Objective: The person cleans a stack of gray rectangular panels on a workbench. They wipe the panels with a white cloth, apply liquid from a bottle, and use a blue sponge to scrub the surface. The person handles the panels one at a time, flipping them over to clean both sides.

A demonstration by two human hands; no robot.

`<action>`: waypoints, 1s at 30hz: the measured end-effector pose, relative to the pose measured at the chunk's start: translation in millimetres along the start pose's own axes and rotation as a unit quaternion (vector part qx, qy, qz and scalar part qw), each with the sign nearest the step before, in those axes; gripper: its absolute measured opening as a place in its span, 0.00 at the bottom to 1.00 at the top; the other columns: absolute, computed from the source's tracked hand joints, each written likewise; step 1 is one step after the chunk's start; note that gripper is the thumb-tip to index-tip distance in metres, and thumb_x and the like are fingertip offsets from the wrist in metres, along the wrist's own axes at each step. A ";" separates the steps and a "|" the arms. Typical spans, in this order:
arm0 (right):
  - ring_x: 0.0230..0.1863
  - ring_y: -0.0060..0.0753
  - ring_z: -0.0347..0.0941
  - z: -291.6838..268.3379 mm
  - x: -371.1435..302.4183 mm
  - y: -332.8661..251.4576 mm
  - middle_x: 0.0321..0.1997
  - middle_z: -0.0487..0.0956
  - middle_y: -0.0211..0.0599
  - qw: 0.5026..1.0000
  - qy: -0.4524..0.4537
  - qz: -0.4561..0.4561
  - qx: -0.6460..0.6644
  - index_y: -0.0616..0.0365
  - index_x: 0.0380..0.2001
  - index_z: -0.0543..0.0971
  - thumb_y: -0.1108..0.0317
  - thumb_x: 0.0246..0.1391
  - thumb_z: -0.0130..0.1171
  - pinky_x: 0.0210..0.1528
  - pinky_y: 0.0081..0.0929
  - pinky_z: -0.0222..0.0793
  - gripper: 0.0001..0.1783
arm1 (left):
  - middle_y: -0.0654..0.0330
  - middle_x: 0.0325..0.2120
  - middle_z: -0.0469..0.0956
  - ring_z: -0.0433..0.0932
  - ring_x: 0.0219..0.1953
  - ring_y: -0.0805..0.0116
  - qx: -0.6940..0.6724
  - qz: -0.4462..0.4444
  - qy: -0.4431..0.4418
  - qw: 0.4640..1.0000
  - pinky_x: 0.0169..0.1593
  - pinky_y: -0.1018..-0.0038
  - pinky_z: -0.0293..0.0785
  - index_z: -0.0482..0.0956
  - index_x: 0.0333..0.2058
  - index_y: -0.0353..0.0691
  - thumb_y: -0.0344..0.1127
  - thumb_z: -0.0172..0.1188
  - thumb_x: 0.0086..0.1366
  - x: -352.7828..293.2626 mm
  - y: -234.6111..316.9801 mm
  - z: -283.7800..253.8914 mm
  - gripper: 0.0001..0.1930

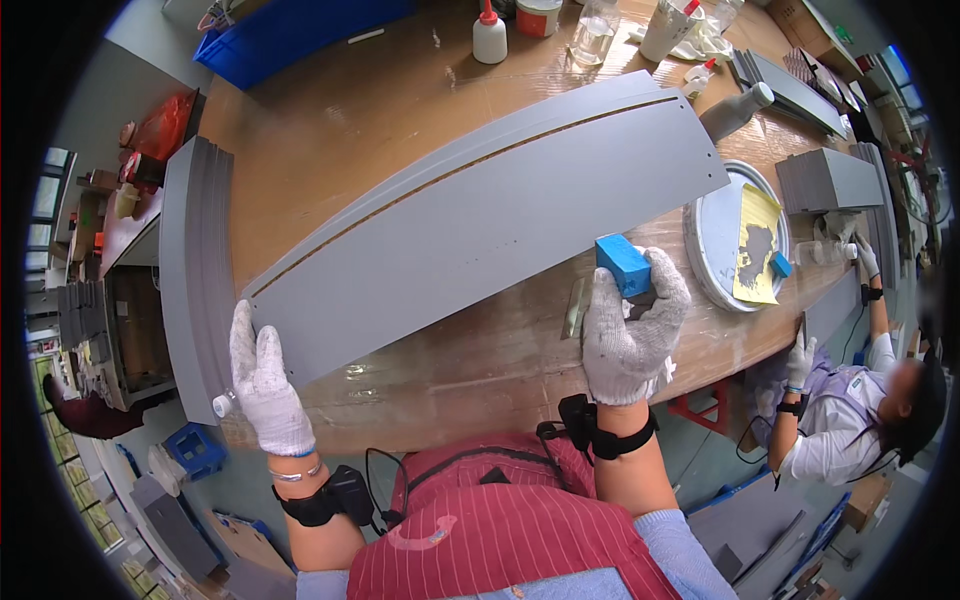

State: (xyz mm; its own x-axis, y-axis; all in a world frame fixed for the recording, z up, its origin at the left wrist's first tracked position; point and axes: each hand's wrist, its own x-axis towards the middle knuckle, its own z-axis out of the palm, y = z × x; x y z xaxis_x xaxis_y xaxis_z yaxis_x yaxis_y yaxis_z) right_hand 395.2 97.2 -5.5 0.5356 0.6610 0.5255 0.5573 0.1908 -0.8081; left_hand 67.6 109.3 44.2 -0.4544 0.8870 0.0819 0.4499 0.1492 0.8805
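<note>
A long grey panel (500,200) with a brown groove along its far side lies slantwise across the table, its right end farther from me. My left hand (267,385), in a white knit glove, grips the panel's left end at the near corner. In my gloved right hand (635,335), a blue block (623,266) is pinched between thumb and fingers, just off the panel's near edge. Right of the panel, a round white lid (710,235) carries a yellow sheet (757,240) smeared with grey paste and a small blue piece (781,264).
Stacked grey panels (195,270) stand at the left. A blue bin (290,40), a red-capped bottle (489,38) and a clear bottle (594,35) line the back. A grey bottle (737,110) stands by the panel's right end. Another person (850,420) works at the right.
</note>
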 end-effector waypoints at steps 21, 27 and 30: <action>0.48 0.46 0.79 81.9 -126.6 -113.7 0.49 0.81 0.46 0.975 -0.184 -0.115 0.043 0.56 0.54 0.74 0.77 0.43 0.76 0.48 0.36 0.77 0.34 | 0.46 0.64 0.69 0.67 0.68 0.56 -0.188 -0.050 -0.022 0.981 0.73 0.60 0.59 0.64 0.67 0.27 0.27 0.45 0.76 -15.8 -67.9 -105.2 0.23; 0.49 0.41 0.77 83.6 -136.6 -116.9 0.51 0.79 0.46 0.987 -0.129 -0.098 0.005 0.60 0.54 0.73 0.80 0.45 0.73 0.53 0.34 0.74 0.31 | 0.46 0.64 0.70 0.69 0.67 0.56 -0.208 -0.044 -0.023 0.977 0.72 0.61 0.61 0.65 0.66 0.26 0.24 0.45 0.75 -28.2 -81.6 -133.5 0.23; 0.49 0.34 0.74 79.2 -129.0 -105.5 0.52 0.75 0.43 0.997 -0.067 -0.022 -0.016 0.62 0.54 0.71 0.83 0.49 0.70 0.54 0.32 0.72 0.29 | 0.47 0.62 0.73 0.71 0.66 0.59 -0.175 -0.039 -0.036 0.983 0.71 0.63 0.62 0.68 0.65 0.26 0.23 0.47 0.74 -32.4 -80.9 -142.4 0.22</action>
State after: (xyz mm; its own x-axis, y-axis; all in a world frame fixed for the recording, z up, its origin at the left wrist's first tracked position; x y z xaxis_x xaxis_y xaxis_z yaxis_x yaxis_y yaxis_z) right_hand 217.1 49.3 -9.1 0.4226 0.7437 0.5179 0.5995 0.1991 -0.7752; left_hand -63.6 6.2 36.8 -0.4155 0.9095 -0.0148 0.1175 0.0698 0.9906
